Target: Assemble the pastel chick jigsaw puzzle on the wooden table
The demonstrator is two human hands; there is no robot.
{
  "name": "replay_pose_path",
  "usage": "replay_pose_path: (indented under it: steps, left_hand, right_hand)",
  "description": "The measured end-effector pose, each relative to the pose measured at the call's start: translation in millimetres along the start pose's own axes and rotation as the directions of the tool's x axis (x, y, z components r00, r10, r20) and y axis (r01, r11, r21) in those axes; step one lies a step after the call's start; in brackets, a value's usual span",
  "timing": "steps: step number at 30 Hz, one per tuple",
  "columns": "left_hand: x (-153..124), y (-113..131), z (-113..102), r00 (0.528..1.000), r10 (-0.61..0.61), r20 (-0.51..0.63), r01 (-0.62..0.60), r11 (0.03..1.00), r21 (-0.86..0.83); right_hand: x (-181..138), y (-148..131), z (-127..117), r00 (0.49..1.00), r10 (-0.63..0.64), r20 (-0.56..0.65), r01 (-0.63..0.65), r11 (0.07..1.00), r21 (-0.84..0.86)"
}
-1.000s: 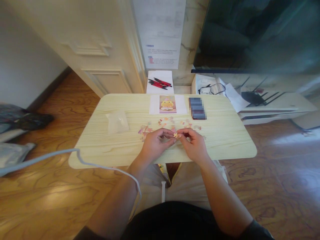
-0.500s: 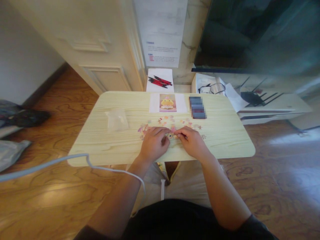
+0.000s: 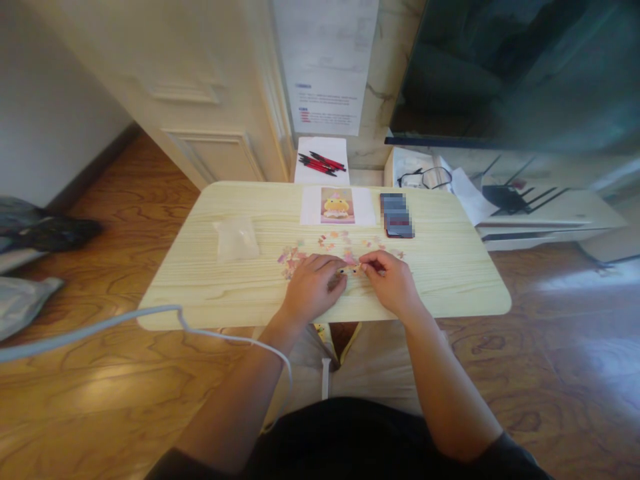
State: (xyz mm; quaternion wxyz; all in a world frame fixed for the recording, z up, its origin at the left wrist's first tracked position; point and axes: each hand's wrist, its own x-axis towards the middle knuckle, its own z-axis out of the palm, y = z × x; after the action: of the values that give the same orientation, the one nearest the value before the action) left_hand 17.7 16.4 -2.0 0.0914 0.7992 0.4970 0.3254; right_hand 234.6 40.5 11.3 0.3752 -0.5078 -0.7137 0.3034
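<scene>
Small jigsaw puzzle pieces (image 3: 290, 259) in pink, orange and yellow are spread over the middle of the table. My left hand (image 3: 316, 283) lies low over them, fingers stretched forward and thumb apart, its fingertips at a few yellow pieces with dark spots (image 3: 354, 271). Opposite it, my right hand (image 3: 393, 280) pinches thumb and index finger together on what looks like a puzzle piece, mostly hidden by the fingertips. Beyond the hands, a picture card of a yellow cartoon figure (image 3: 337, 206) rests on white paper (image 3: 365, 207).
On the pale wooden table (image 3: 190, 287) are a clear plastic bag (image 3: 237, 240) at left and a phone (image 3: 397, 215) at back right. Red pens (image 3: 321, 164) lie on a white surface behind. A white cable (image 3: 225, 337) crosses my left forearm. A router (image 3: 510, 198) stands farther right.
My right hand has shifted slightly right, its pinched fingertips now a little farther from my left fingers. The left hand stays nearly in place; the whole view has shifted slightly.
</scene>
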Motion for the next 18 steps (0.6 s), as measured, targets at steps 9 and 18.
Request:
replay_pose_path:
  steps: [9, 18]
  left_hand:
    - [0, -2, -2, 0.999, 0.043, 0.014, -0.043, 0.999, -0.029]
    - [-1, -1, -2, 0.997, 0.067, -0.029, -0.068, 0.996, -0.057]
  right_hand:
    - [-5, -7, 9, 0.999, 0.002, 0.038, -0.005, 0.996, 0.09]
    - [-7, -12, 9, 0.998, 0.02, 0.06, -0.029, 0.989, 0.148]
